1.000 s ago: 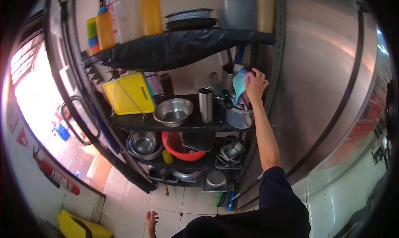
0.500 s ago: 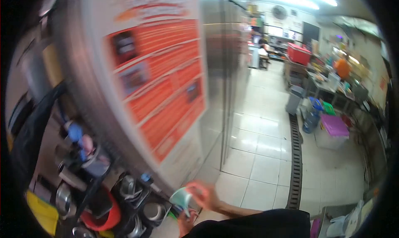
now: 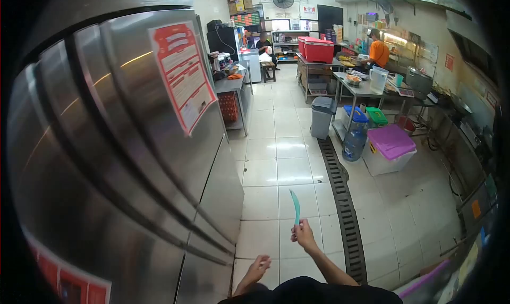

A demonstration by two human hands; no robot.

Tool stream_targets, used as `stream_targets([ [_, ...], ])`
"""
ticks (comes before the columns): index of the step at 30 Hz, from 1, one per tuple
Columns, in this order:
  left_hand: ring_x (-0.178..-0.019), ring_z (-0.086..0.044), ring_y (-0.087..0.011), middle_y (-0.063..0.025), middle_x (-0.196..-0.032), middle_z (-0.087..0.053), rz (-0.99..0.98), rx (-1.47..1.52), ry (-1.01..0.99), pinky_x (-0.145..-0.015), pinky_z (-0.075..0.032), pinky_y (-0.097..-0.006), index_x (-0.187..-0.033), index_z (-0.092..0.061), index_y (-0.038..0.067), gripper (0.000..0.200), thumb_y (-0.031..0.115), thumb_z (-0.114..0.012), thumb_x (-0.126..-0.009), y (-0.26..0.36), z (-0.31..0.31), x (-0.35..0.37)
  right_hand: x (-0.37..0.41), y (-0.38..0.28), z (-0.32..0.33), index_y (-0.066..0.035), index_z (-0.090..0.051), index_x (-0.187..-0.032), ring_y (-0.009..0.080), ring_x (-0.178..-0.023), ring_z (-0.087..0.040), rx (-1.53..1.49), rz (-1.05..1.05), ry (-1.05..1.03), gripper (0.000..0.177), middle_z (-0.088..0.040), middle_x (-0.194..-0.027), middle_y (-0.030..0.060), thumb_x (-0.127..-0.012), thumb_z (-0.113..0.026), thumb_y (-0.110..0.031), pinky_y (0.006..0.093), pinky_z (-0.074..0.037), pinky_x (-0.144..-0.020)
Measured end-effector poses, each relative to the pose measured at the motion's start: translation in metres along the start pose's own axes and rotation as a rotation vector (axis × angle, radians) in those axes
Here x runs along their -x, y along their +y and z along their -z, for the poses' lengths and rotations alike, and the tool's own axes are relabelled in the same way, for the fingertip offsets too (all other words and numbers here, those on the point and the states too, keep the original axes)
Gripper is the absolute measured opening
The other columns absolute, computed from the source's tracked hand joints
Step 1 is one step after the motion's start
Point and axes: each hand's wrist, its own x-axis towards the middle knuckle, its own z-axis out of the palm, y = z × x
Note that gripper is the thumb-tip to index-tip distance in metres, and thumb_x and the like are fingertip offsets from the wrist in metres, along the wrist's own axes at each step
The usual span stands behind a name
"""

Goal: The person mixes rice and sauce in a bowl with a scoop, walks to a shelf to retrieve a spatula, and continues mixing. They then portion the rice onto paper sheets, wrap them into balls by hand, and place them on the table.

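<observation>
My right hand is closed around the lower end of a slim turquoise knife-shaped utensil. Its slightly curved, pointed upper part rises away from me above the tiled floor. Lower and to the left, my left hand holds nothing; its fingers are loosely bent and apart. The two hands do not touch. On the left, beside my left hand, stands a tall steel refrigerator with long vertical handles.
A tiled aisle runs ahead, with a drain grate along its right side. A grey bin, a water jug and a purple-lidded box stand to the right. Farther off are a person in orange and a seated person.
My view has swung left to right past the refrigerator's side and the pots, which are out of view. My hands have separated; the turquoise utensil is in my right hand alone.
</observation>
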Motion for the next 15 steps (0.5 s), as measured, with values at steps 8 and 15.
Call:
stream_targets([
  [8,-0.06,-0.056,-0.0117,-0.0051,-0.081,-0.06,0.424,0.101,0.383,-0.05,-0.044,-0.0237,-0.093,-0.052,0.004,0.03,0.033,-0.048,-0.087,-0.089,0.131,-0.237,-0.386,-0.04,0.008,-0.002,-0.051,-0.093,0.0326,-0.071,-0.059,0.463,0.219,0.339,0.035,-0.06,-0.075,0.0184,-0.079,-0.059,-0.033,0.0402,-0.045,-0.061],
  [15,-0.067,-0.058,-0.0168,-0.0114,-0.074,-0.061,0.025,-0.166,0.283,-0.062,-0.046,-0.0296,-0.092,-0.056,0.002,0.027,0.027,-0.048,-0.086,0.091,0.204,-0.633,-0.471,0.166,0.116,-0.01,-0.047,-0.112,0.0385,-0.094,-0.054,0.855,-0.605,0.152,0.038,-0.056,-0.103,0.021,-0.08,-0.048,-0.03,0.0465,-0.044,-0.076],
])
